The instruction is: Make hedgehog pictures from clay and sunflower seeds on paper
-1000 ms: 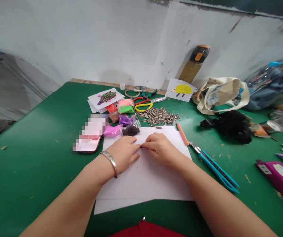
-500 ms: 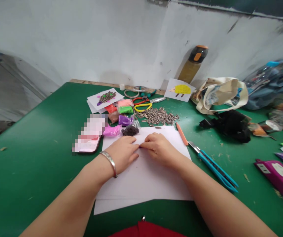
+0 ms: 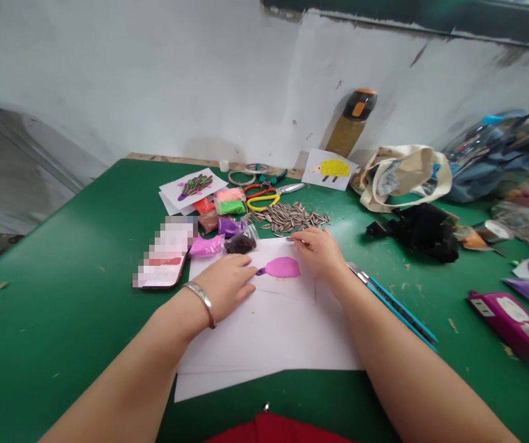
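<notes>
My left hand lies flat on the white paper, fingers stretched out, holding nothing. Just beyond its fingertips is a flat pink clay shape with a small dark purple clay tip pointing left. At the paper's far edge, the fingertips of my right hand are pinched together on a sunflower seed, partly covered by the fingers. A pile of sunflower seeds lies right behind that hand. Bags of coloured clay, including pink and black, sit beyond my left hand.
Left of the paper lies a phone. Scissors with yellow handles and a seed-covered picture are farther back. A blue utility knife rests by my right forearm. A bottle, cloth bag and magenta device stand around.
My right hand has left the purple tip and moved right and away to the seed at the paper's far edge, uncovering the pink shape. My left hand stays nearly in place.
</notes>
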